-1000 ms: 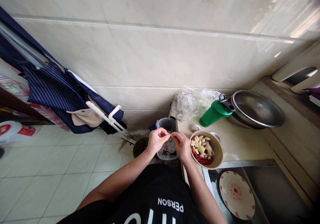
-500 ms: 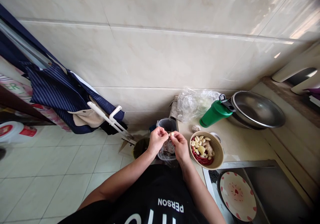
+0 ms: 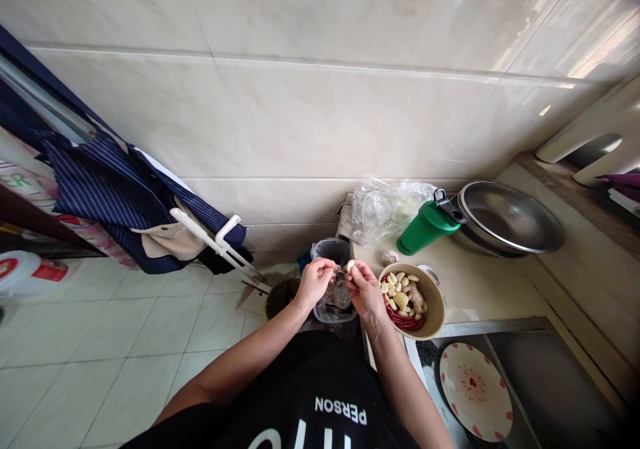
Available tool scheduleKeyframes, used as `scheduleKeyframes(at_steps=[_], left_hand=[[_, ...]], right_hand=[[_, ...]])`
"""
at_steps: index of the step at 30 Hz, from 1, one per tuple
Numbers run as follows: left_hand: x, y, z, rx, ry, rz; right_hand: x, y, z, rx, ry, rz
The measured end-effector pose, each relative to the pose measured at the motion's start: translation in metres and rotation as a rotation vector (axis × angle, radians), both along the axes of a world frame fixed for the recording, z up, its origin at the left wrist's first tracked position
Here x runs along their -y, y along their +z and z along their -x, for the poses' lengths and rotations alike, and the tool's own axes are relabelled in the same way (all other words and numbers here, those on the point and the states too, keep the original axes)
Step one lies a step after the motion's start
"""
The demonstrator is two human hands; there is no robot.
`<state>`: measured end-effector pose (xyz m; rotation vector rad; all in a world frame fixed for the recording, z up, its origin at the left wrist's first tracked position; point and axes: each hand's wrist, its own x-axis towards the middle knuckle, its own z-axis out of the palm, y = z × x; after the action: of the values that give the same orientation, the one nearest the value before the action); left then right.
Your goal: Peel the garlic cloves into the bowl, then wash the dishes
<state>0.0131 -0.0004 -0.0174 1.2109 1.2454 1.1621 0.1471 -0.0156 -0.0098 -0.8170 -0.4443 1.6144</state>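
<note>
My right hand [image 3: 366, 293] pinches a pale garlic clove [image 3: 350, 265] between thumb and fingertips. Just left of it, my left hand [image 3: 315, 283] has thumb and fingers pressed together on what looks like a thin scrap of skin, too small to make out well. Both hands are over a lined trash bin [image 3: 334, 317]. Close by on the right, a beige basket [image 3: 438, 312] holds several peeled cloves, a piece of ginger [image 3: 416, 297] and dried red chillies [image 3: 407, 321]. A garlic bulb [image 3: 390, 257] lies behind the basket.
On the counter [image 3: 480, 292] are a crumpled plastic bag [image 3: 380, 209], a green shaker bottle [image 3: 425, 227] and a large metal bowl [image 3: 510, 219]. A patterned plate [image 3: 475, 392] lies at the lower right. Striped aprons [image 3: 110, 189] hang at left beside a white handle [image 3: 200, 230].
My hands have drawn slightly apart. The clove has stayed in my right fingers, raised and more visible, while my left fingers have pulled away from it. The view has shifted slightly.
</note>
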Motion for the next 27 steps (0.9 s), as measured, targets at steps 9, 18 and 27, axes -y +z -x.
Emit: scheduleKeyframes(at_steps=[9,18,27], left_hand=[[0.005,0.018,0.0,0.057,-0.085,-0.027],[0.005,0.017,0.003,0.051,-0.122,-0.032],[0.007,0.023,0.004,0.181,-0.182,0.088]], right_hand=[[0.002,-0.003,-0.01,0.589,0.105,-0.236],[-0.002,0.004,-0.021,1.027,0.151,-0.555],[-0.003,0.024,-0.024,1.123,0.229,-0.664]])
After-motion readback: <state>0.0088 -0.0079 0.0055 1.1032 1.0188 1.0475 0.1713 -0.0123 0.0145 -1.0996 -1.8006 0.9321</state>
